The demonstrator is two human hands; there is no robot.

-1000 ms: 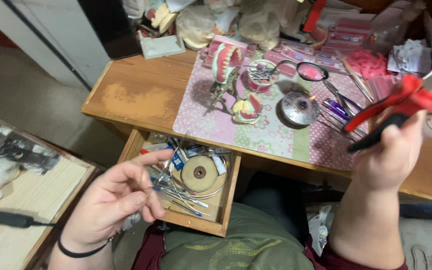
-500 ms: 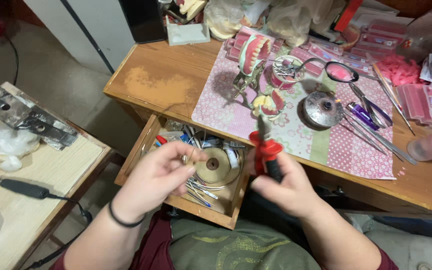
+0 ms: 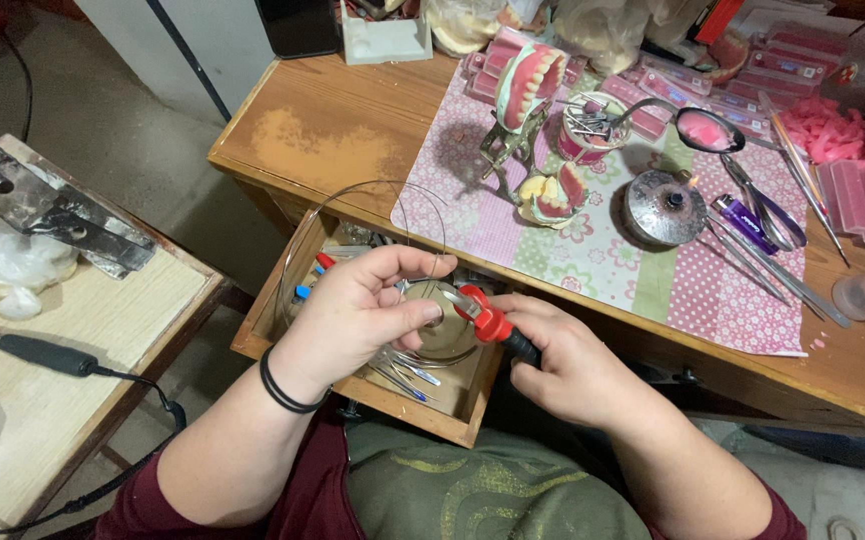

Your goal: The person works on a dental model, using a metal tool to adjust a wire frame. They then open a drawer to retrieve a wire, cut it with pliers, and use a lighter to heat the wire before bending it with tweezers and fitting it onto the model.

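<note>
Over the open drawer (image 3: 283, 330), left hand (image 3: 358, 310) pinches a looped wire (image 3: 353, 190) in a pressed-together grip. Right hand (image 3: 568, 360) grips red pliers (image 3: 488, 322), closed round the handles, tips at the wire.

Maroon sleeves, black wristbands (image 3: 283, 385)

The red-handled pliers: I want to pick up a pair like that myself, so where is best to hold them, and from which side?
Grip the red-handled pliers by the padded handles, coming from the right, as the right hand does. The handles trail right while the metal nose points left toward the thin wire pinched by the left hand, so that end should stay free.
</note>
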